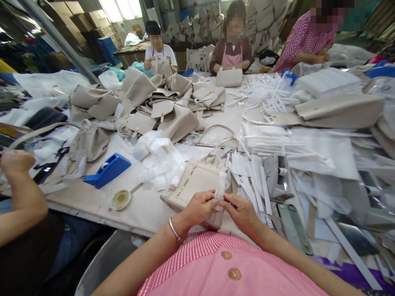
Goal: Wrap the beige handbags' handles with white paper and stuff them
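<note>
A beige handbag (197, 185) with a gold zipper lies on the table edge right in front of me. My left hand (200, 207) rests over the bag's near side, its thumb and fingers pinched on a strip of white wrapping material (219, 187). From the other side, my right hand (242, 211) pinches the lower part of the same strip. The strip stands up against the bag's right end. Behind the bag lie its thin beige straps (220, 150). A heap of white wrapping pieces (160, 158) sits just beyond it to the left.
A blue tape dispenser (108, 169) and a round tape roll (121, 200) lie to the left. Beige bags (175, 119) pile up farther back. White strips, a grey dispenser (277, 179) and a phone (294, 226) cover the right. A co-worker's arm (23, 189) is at far left; others work opposite.
</note>
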Demonstrator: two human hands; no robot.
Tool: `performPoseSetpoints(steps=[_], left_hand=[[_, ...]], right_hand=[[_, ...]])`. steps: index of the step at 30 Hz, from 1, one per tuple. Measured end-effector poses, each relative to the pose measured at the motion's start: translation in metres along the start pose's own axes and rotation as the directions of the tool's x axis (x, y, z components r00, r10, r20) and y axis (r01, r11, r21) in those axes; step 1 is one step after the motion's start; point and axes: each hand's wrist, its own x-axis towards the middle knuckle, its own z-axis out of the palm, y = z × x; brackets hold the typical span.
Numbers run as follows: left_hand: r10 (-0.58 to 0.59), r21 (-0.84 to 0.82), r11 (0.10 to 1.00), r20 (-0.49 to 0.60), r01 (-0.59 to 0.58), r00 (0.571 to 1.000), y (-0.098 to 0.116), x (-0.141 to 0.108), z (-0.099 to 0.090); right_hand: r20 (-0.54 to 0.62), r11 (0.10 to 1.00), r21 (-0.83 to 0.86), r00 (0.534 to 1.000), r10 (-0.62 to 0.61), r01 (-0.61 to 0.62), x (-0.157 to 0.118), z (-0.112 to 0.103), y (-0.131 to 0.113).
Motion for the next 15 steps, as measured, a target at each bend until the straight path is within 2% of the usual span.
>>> performPoseSetpoints(steps=[3, 5, 8, 10, 12, 15], left_hand=[[-0.001, -0.029, 1.000, 0.015, 0.001, 1.000, 0.001, -0.002, -0.006], [-0.046, -0.042, 0.998, 0.010, 0.046, 0.999, -0.002, -0.002, -0.006], [-0.102, -0.055, 0.993, -0.007, 0.101, 0.995, -0.007, 0.001, -0.003], [-0.101, -0.051, 0.994, -0.027, 0.099, 0.995, -0.009, 0.002, 0.000], [-0.081, -0.028, 0.996, -0.045, 0.079, 0.996, -0.009, 0.003, 0.004], [-0.051, 0.040, 0.998, -0.056, 0.054, 0.997, -0.009, 0.004, 0.008]], right_hand=[[0.039, 0.999, 0.012, 0.999, -0.037, 0.036, 0.005, 0.000, 0.008], [0.037, 0.998, 0.055, 0.999, 0.012, -0.014, 0.007, -0.002, 0.014], [-0.140, 0.983, 0.081, 0.975, 0.173, -0.163, 0.005, -0.008, 0.016], [-0.218, 0.974, 0.051, 0.949, 0.228, -0.222, -0.001, -0.012, 0.009], [-0.171, 0.975, 0.029, 0.959, 0.224, -0.222, -0.007, -0.013, -0.003], [-0.030, 0.972, 0.072, 0.974, 0.226, -0.223, -0.012, -0.004, -0.020]])
